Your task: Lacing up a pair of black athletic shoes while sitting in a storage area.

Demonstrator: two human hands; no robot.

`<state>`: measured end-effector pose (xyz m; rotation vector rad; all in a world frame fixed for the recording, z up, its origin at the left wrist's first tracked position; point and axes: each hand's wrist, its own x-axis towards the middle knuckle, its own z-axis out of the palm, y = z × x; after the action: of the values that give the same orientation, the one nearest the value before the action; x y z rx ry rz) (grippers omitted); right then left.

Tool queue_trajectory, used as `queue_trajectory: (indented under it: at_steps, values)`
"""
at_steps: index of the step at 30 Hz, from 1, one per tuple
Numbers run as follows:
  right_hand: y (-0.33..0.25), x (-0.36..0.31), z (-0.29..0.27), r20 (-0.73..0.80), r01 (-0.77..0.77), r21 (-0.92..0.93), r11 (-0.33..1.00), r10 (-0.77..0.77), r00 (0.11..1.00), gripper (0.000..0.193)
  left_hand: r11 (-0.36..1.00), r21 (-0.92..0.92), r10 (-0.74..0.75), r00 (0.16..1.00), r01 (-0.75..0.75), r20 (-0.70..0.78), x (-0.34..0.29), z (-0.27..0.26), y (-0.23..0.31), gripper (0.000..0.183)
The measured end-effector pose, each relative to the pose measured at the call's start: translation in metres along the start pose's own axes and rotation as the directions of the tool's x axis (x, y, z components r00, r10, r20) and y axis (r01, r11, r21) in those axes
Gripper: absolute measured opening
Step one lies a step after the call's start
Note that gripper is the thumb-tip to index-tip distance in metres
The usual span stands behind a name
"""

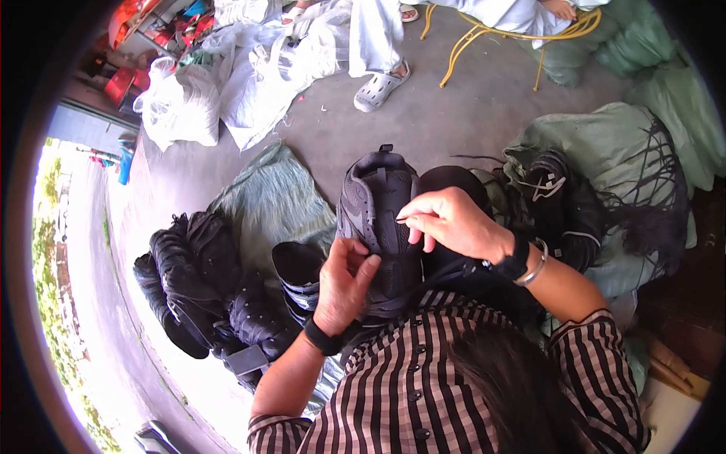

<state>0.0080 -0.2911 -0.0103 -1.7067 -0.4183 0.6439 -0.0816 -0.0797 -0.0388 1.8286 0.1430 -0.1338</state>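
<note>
A dark grey and black sneaker (386, 200) rests on my lap, its heel with the pull loop pointing away from me and its toe toward me. My left hand (348, 276) is closed at the shoe's left eyelet edge, thumb and fingers gripping it. Over the tongue, my right hand (454, 219) pinches a thin dark lace tip (401, 220) between thumb and forefinger; the rest of that lace is hard to make out. A second dark, rounded shape (451, 181) sits right beside the sneaker, partly behind my right hand.
To the left lies a heap of black shoes (219, 280) beside a green woven sack (265, 197). At right, more dark shoes (556, 185) and a bunch of black laces (643, 212) lie on another sack. Ahead, a person's foot in a grey clog (382, 88) stands near a yellow chair (469, 41) and white bags (181, 106).
</note>
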Motion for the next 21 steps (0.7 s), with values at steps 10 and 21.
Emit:
queue_trajectory:
  at_steps: [10, 21]
  values:
    - [0.022, -0.022, 0.03, -0.196, 0.156, -0.25, 0.956, -0.208, 0.958, 0.007, 0.951, 0.297, -0.074, 0.997, 0.08, -0.031, 0.016, 0.0, 0.014, 0.029]
    - [0.021, -0.018, 0.031, -0.21, 0.147, -0.346, 0.927, -0.229, 0.95, 0.01, 0.913, 0.398, -0.067, 0.994, 0.095, -0.082, 0.018, 0.002, 0.013, 0.034]
